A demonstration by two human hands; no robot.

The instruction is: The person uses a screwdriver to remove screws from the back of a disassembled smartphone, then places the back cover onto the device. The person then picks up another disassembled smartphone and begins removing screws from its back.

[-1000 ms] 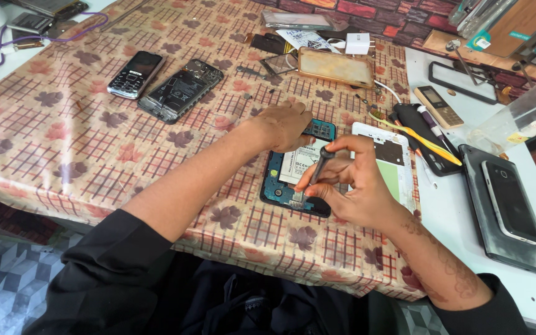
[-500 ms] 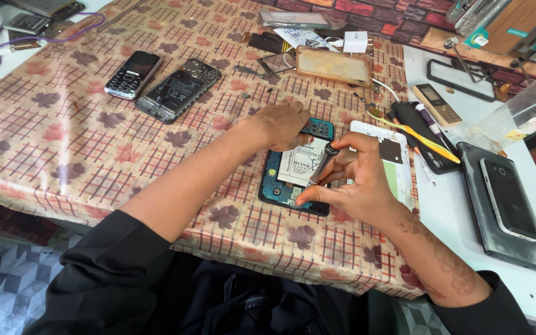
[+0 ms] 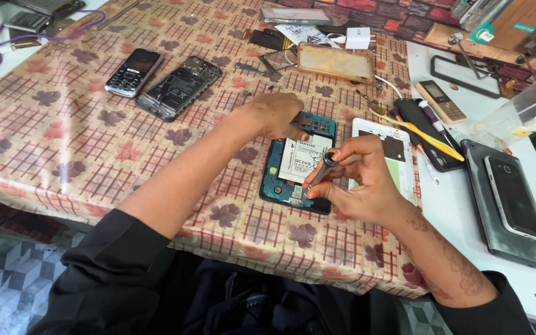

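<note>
Teal opened phone point(image 3: 290, 180): fragile, we judge | our left hand point(image 3: 274, 115) presses its top | right hand point(image 3: 358, 180) fingers pinch screwdriver point(image 3: 319, 172).

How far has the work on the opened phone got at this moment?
Done: the opened phone lies with its back cover off, its white battery and blue inner frame exposed. In hand: the left hand steadies its top end, while the right hand holds a small screwdriver with the tip at the lower frame. Left: the battery is still seated, and a white panel lies beside the phone.
</note>
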